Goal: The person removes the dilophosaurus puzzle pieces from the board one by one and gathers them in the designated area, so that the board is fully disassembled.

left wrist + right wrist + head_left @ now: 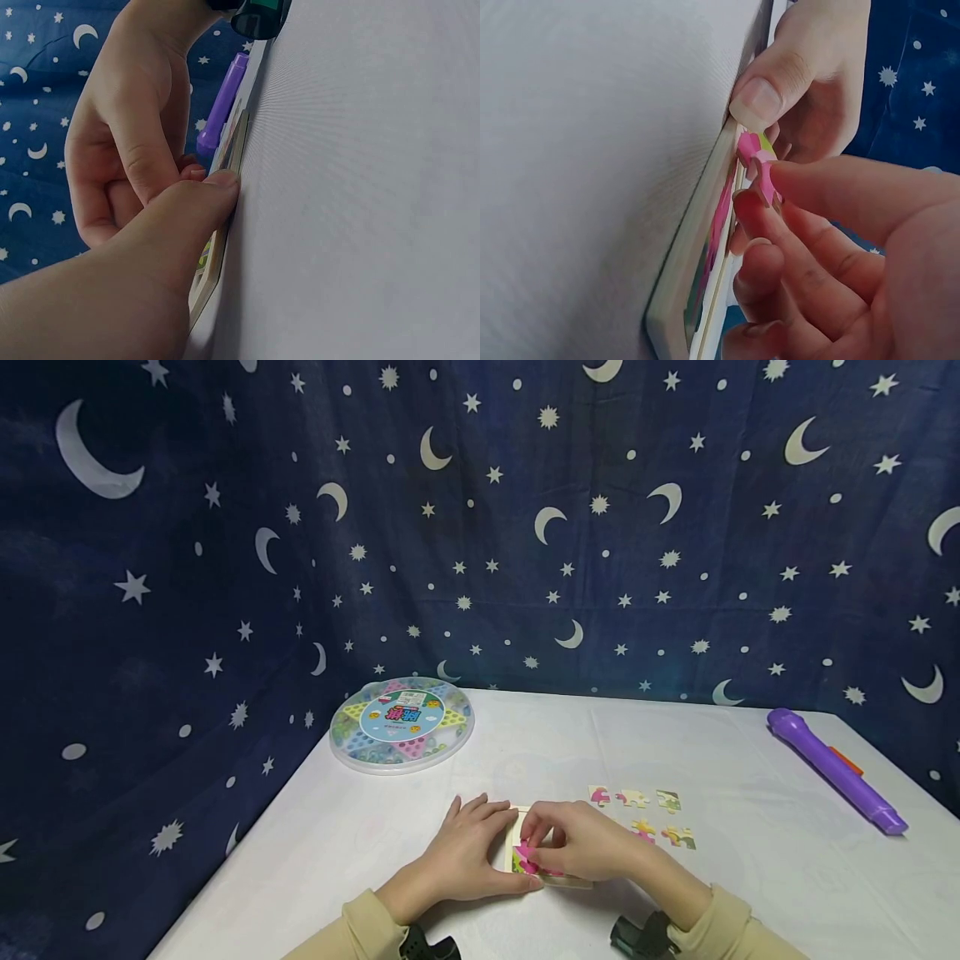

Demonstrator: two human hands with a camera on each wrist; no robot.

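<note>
A small wooden puzzle tray [574,882] lies on the table in front of me, largely covered by both hands in the head view. My left hand [471,852] rests at its left side with fingers extended, the thumb [214,187] pressing the near rim. Between thumb and fingertips my right hand [581,843] pinches a pink puzzle piece [764,178], tilted over the tray's left part. Beside it, a pink-and-green piece [519,862] shows at the tray's near left corner. More pink [720,214] is visible inside the rim in the right wrist view.
Several loose puzzle pieces [633,798] lie right of the tray in two rough rows. A round game box [402,727] with a clear lid sits at the back left. Toward the right edge lies a purple tube-shaped toy [836,770]. A starry cloth [510,527] hangs behind the white table.
</note>
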